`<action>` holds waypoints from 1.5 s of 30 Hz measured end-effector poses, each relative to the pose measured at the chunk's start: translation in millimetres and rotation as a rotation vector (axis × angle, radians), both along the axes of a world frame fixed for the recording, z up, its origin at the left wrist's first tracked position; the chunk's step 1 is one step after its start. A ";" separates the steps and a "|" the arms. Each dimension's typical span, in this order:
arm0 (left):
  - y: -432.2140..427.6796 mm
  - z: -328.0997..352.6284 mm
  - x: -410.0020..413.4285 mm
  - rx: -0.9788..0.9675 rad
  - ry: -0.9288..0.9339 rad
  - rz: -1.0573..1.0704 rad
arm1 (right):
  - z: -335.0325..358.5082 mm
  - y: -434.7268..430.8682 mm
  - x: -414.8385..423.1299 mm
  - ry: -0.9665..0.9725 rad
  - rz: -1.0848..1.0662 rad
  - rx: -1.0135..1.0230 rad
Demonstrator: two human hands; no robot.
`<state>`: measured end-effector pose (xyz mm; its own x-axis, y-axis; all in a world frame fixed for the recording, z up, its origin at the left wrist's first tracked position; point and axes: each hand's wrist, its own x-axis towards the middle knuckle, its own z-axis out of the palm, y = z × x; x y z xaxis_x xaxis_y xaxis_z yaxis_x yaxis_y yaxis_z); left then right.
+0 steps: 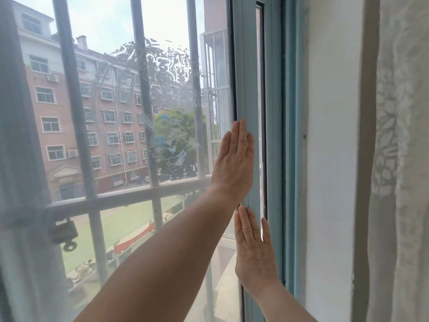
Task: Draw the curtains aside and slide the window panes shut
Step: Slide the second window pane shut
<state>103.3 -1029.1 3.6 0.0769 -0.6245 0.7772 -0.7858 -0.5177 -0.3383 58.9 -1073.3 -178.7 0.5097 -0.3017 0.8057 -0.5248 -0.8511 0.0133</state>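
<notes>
A sliding window pane point(130, 126) with a pale blue-grey upright stile point(249, 66) fills the left and middle of the view. A narrow gap point(260, 89) shows between the stile and the blue outer frame point(290, 112). My left hand point(234, 159) lies flat with straight fingers against the stile at mid height. My right hand point(254, 249) presses flat on the same stile just below it. A white lace curtain point(401, 159) hangs at the far right, clear of the glass.
Outside the glass stand metal security bars point(144, 89) with a horizontal rail and a padlock point(63, 231). A white wall strip point(332, 159) lies between frame and curtain. Faded stickers mark the glass. A sheer grey curtain edge point(16, 159) covers the far left.
</notes>
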 end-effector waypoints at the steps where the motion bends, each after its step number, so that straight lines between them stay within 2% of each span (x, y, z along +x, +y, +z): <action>1: 0.0 -0.2 -0.1 -0.002 -0.002 0.001 | 0.2 0.6 -0.2 0.005 -0.002 0.004; 38: -35.0 -2.4 -6.1 -0.038 0.004 -0.030 | -6.6 -30.0 -2.0 -0.035 0.010 -0.010; 45: -38.8 0.2 -7.5 -0.020 -0.001 -0.033 | -0.6 -28.6 -7.0 -0.016 -0.013 0.042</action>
